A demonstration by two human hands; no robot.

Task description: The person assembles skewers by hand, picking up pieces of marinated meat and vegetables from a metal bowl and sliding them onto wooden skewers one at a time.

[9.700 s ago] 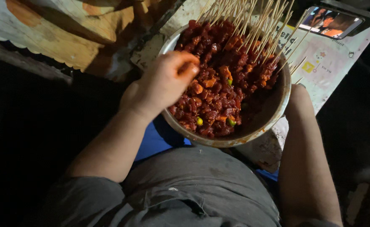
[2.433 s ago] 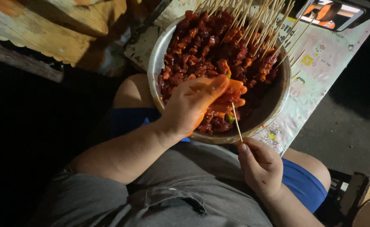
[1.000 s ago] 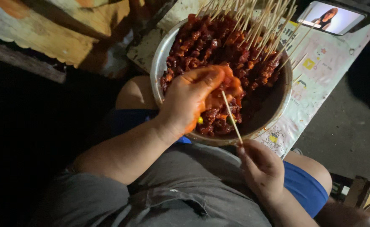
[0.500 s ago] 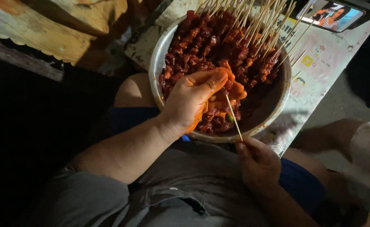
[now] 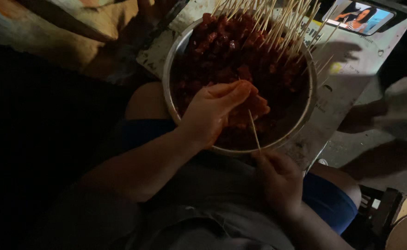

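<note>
A round metal bowl (image 5: 309, 104) rests against my knees, full of red marinated meat pieces (image 5: 226, 51). My left hand (image 5: 212, 111) reaches into it and pinches a piece of meat (image 5: 254, 107) between thumb and fingers. My right hand (image 5: 277, 178), below the bowl's near rim, grips a thin wooden skewer (image 5: 254, 130) that points up into that piece. A bundle of bare skewers (image 5: 277, 23) leans in the far side of the bowl.
A phone (image 5: 363, 17) with a lit screen lies at the top right on printed paper (image 5: 351, 65) under the bowl. Worn cardboard (image 5: 74, 23) lies at the upper left. A wooden stool edge (image 5: 397, 217) shows at the bottom right. The scene is dim.
The picture has darkened. My left hand keeps its hold on the meat over the bowl, and the skewer in my right hand has pushed up into the piece.
</note>
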